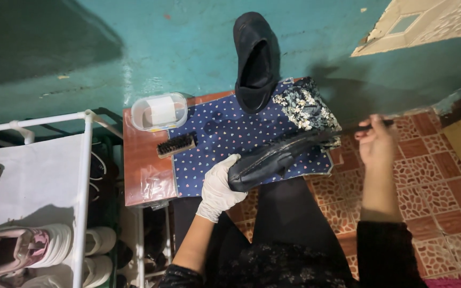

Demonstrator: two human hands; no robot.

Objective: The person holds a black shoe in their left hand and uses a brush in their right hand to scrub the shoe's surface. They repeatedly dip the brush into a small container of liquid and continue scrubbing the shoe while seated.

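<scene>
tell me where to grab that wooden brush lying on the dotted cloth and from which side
Grip the brush across its wooden back, coming from above. It lies flat on the blue dotted cloth with its dark bristles turned to one long side, so the narrow wooden block is the firm part to pinch. The plastic box sits close behind, so approach from the near side.

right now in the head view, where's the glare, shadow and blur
Head view: glare on the plastic wrap at the table's near-left corner; a dark shadow on the teal wall's upper left; the right hand and the thin stick it grips are motion-blurred; the gloved left hand holding the black shoe is sharp.
</scene>
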